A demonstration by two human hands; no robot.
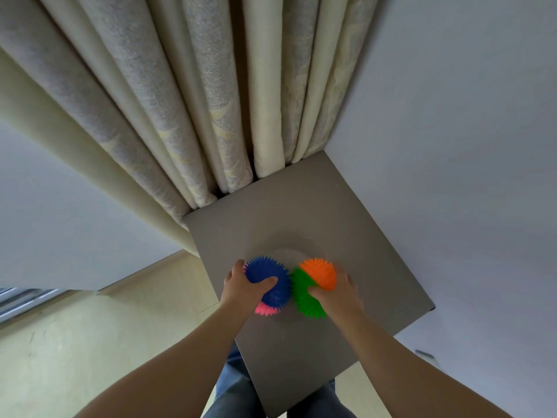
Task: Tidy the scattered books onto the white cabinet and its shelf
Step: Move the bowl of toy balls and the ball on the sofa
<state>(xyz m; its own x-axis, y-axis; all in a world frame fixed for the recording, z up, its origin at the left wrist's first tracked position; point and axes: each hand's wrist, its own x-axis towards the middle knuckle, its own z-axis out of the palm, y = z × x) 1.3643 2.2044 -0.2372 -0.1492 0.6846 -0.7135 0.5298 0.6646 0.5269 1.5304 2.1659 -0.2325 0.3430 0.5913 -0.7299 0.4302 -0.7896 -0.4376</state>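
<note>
Holding: my left hand [250, 286] curls round a blue-and-pink spiky ball [268, 276]; my right hand [339, 292] grips an orange-and-green spiky ball [313, 285].
Feel: both probably light, soft, easy to grip.
Place: lower centre, over the cabinet top [301, 206].
Books: none in view, so I cannot judge their handling.
Pose: forearms reach up from the bottom edge, thumbs on top.

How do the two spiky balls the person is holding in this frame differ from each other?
Colour: the blue and pink spiky ball shows mostly blue, while the orange and green spiky ball is split roughly evenly. Holder: the left hand grips the blue and pink ball, and the right hand grips the orange and green one. Shared: both are round, spiked, similar in size, and side by side over the grey cabinet top.
</note>
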